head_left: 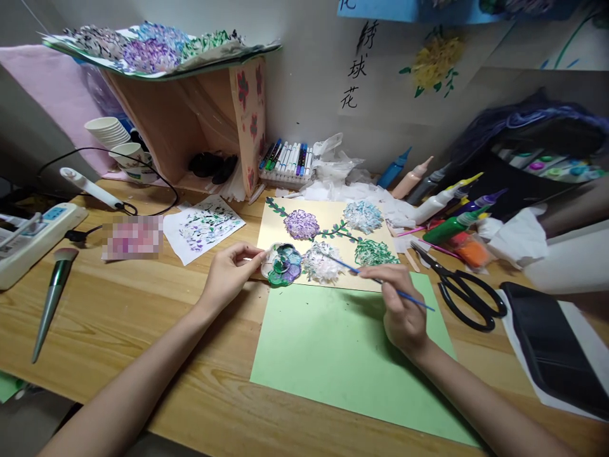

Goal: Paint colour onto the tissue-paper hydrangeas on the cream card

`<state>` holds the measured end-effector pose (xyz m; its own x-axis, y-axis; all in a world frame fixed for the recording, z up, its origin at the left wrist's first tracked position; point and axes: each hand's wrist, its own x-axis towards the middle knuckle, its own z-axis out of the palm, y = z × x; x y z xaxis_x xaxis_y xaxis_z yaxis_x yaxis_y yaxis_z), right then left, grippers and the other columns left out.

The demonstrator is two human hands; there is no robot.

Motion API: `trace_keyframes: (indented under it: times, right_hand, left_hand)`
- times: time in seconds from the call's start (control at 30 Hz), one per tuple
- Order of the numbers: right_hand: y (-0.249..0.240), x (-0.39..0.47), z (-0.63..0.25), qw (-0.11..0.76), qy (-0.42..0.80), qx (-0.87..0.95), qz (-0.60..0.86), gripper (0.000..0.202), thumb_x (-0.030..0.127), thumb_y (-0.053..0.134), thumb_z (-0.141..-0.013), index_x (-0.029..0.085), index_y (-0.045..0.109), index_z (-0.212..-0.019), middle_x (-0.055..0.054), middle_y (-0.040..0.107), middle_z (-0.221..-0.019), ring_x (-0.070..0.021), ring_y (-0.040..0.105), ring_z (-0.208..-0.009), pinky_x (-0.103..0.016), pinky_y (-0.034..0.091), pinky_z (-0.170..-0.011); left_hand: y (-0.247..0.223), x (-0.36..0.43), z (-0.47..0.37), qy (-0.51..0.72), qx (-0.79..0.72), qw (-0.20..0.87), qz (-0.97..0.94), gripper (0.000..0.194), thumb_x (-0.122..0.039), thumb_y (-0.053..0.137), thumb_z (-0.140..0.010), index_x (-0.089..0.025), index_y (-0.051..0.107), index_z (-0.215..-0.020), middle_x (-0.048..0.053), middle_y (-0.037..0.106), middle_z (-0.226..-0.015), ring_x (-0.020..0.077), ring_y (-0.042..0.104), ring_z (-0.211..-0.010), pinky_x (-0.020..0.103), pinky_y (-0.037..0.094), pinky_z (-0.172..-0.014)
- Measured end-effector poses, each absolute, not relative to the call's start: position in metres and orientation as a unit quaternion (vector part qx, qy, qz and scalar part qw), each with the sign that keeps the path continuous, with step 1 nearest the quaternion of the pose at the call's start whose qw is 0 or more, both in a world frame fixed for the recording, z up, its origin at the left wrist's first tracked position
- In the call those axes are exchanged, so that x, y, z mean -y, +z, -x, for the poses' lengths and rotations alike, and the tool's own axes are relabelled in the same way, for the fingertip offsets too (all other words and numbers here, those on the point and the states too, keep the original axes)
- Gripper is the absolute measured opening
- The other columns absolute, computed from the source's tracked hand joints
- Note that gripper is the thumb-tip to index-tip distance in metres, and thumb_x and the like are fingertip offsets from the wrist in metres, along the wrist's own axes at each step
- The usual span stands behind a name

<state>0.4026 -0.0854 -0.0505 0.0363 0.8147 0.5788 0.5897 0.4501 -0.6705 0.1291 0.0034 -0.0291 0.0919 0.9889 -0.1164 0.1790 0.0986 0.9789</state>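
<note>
Between the thumb and fingers of my left hand [234, 271] is the edge of a small flower-shaped paint palette [284, 266], smeared with green, purple and dark paint. My right hand [402, 308] grips a thin blue paintbrush [404, 295]. Its tip reaches the white flower cluster [323, 263] on a cream sheet [271, 222]; whether it touches cannot be made out. Also on that sheet are a purple cluster [301, 225], a blue one [363, 217] and a green one [377, 254], joined by a painted leafy stem [328, 233]. A light green sheet [333, 355] lies in front.
Black scissors [464, 289] and a dark phone-like slab [552, 343] lie to the right. Paint bottles [457, 225] and markers [288, 157] stand behind. A paint-spotted paper [204, 225], a makeup-style brush [54, 301] and a white power strip [38, 244] are at left.
</note>
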Motion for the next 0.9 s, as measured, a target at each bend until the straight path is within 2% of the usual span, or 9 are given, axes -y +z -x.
trace_keyframes:
  times: [0.13, 0.33, 0.47, 0.57, 0.67, 0.9]
  right_hand:
    - [-0.052, 0.072, -0.413, 0.492, 0.113, 0.645, 0.574, 0.031, 0.027, 0.038, -0.096, 0.028, 0.069, -0.098, -0.003, 0.069, -0.095, -0.0235, 0.057, -0.096, -0.039, 0.045, -0.083]
    - [-0.055, 0.067, -0.413, 0.476, 0.136, 0.665, 0.559, 0.032, 0.029, 0.037, -0.098, 0.028, 0.068, -0.103, -0.003, 0.069, -0.099, -0.0232, 0.056, -0.099, -0.040, 0.044, -0.086]
    - [-0.044, 0.051, -0.403, 0.505, 0.129, 0.644, 0.560, 0.031, 0.034, 0.039, -0.098, 0.027, 0.069, -0.095, -0.004, 0.069, -0.093, -0.0232, 0.057, -0.096, -0.040, 0.044, -0.085]
    - [-0.023, 0.028, -0.394, 0.552, 0.125, 0.597, 0.569, 0.036, 0.040, 0.041, -0.097, 0.024, 0.067, -0.078, -0.003, 0.065, -0.078, -0.0207, 0.058, -0.085, -0.037, 0.044, -0.080]
    - [0.001, 0.000, -0.385, 0.569, 0.198, 0.581, 0.547, 0.047, 0.050, 0.040, -0.096, 0.022, 0.060, -0.065, -0.001, 0.058, -0.063, -0.0155, 0.056, -0.064, -0.031, 0.043, -0.066]
    - [0.015, -0.042, -0.377, 0.518, 0.219, 0.596, 0.573, 0.057, 0.063, 0.038, -0.091, 0.021, 0.053, -0.055, 0.003, 0.047, -0.047, -0.0107, 0.047, -0.048, -0.028, 0.035, -0.052]
  left_hand:
    - [-0.029, -0.004, -0.130, 0.395, -0.543, 0.540, -0.508, 0.039, -0.047, 0.081, -0.062, -0.012, 0.070, -0.078, 0.004, 0.072, -0.075, 0.0148, 0.067, -0.064, 0.025, 0.057, -0.061]
    - [-0.032, -0.004, -0.131, 0.365, -0.555, 0.565, -0.490, 0.041, -0.048, 0.082, -0.059, -0.013, 0.067, -0.075, 0.003, 0.071, -0.068, 0.0141, 0.066, -0.058, 0.024, 0.056, -0.057]
    - [-0.032, -0.006, -0.130, 0.357, -0.560, 0.557, -0.499, 0.042, -0.050, 0.081, -0.059, -0.014, 0.068, -0.075, 0.004, 0.070, -0.067, 0.0150, 0.066, -0.058, 0.026, 0.056, -0.057]
    - [-0.032, -0.006, -0.129, 0.354, -0.562, 0.560, -0.495, 0.043, -0.051, 0.081, -0.058, -0.014, 0.068, -0.075, 0.003, 0.071, -0.068, 0.0143, 0.065, -0.057, 0.025, 0.055, -0.058]
    - [-0.034, -0.007, -0.128, 0.350, -0.566, 0.565, -0.489, 0.042, -0.051, 0.081, -0.059, -0.014, 0.068, -0.076, 0.003, 0.071, -0.068, 0.0140, 0.065, -0.058, 0.024, 0.054, -0.058]
    - [-0.038, -0.008, -0.126, 0.343, -0.567, 0.565, -0.492, 0.035, -0.047, 0.077, -0.067, -0.015, 0.067, -0.079, 0.004, 0.072, -0.074, 0.0164, 0.068, -0.065, 0.024, 0.054, -0.061]
